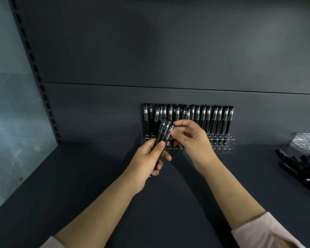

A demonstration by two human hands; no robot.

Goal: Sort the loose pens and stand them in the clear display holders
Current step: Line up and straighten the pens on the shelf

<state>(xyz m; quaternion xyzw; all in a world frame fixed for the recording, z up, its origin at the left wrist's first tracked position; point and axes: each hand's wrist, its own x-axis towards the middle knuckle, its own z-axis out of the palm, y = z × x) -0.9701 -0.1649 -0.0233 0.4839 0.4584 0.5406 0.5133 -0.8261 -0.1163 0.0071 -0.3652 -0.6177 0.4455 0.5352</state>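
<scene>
Left hand (150, 156): grip closed round a small bundle of black pens (162, 131), about three. It holds them at the lower barrels, capped ends pointing up and away.

Right hand (193, 138): grip narrow, thumb and forefinger pinching the cap end of the rightmost pen in that bundle. Its other fingers are loosely curled.

Both hands are raised above the dark shelf (79, 176), just in front of the clear display holder (232, 140). The holder stands at the rear of the shelf, against the back panel (150, 51). A row of standing pens (204, 117), all black with grey-banded caps uppermost, lines its rear. Rows of holes show in its front tiers on the right.

A heap of loose pens (301, 163) lies on the shelf at the far right, well apart from the hands. Behind that heap lies a piece of crinkled clear wrapping (306, 140). A pale sleeve (261, 230) covers the right forearm near the lower edge.
</scene>
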